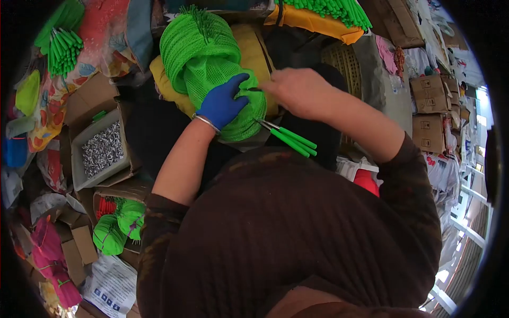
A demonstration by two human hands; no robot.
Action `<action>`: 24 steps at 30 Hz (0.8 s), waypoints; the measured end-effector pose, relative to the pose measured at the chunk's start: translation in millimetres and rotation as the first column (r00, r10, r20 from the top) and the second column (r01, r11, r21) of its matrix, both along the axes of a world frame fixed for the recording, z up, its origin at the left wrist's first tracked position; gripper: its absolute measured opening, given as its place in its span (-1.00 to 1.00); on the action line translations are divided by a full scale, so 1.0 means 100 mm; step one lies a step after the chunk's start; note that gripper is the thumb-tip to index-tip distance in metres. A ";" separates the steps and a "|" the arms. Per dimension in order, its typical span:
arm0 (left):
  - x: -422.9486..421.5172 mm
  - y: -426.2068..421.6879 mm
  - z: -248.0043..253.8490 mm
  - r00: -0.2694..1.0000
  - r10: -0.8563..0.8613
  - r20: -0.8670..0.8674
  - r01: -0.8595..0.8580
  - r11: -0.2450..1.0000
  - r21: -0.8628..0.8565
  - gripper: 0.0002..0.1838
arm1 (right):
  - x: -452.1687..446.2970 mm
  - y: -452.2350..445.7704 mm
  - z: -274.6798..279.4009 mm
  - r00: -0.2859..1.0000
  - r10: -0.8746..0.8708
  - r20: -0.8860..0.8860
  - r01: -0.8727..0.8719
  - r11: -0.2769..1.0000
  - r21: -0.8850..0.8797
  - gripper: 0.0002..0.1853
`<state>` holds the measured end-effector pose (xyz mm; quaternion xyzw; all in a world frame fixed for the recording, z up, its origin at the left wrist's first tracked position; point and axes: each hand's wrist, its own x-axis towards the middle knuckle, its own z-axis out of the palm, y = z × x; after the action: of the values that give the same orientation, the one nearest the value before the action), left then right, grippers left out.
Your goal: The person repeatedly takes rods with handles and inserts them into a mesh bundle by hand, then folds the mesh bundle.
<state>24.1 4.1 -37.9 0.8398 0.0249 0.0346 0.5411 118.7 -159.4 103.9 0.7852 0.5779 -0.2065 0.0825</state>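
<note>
Carton edge [125, 114] well apart from green netting [204, 45]; left hand [220, 102] atop, fingers parted; right hand [297, 93] apparently pinching dark piece [255, 89] beside.

Gloved left hand [222, 100], bare curled right hand [299, 91], close together

I can read no words or numbers from here. The white sheet [111, 278] at lower left carries small print and a row of blue squares, and the stacked cartons [430, 95] at right bear dark printed marks, all too small to make out.
</note>
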 end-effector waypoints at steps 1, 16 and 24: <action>-0.02 0.08 0.04 1.000 0.011 0.024 -0.011 1.000 -0.005 -0.47 | -0.08 -0.11 0.02 0.996 -0.049 -0.079 0.045 0.997 -0.058 -0.49; 0.08 0.37 0.44 0.867 0.387 0.313 -0.497 0.698 0.515 -0.58 | 2.62 0.26 -0.58 0.833 -0.528 0.167 0.365 0.751 0.551 -0.64; 0.13 0.32 0.35 0.922 0.329 0.207 -0.368 0.909 0.195 -0.79 | 3.21 0.19 -1.07 0.725 -0.432 -0.536 0.679 0.580 0.451 -0.68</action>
<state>36.9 36.2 -2.8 0.8726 0.1246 0.2047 0.4256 440.0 -140.0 -3.5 0.8551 0.3346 -0.1635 -0.3608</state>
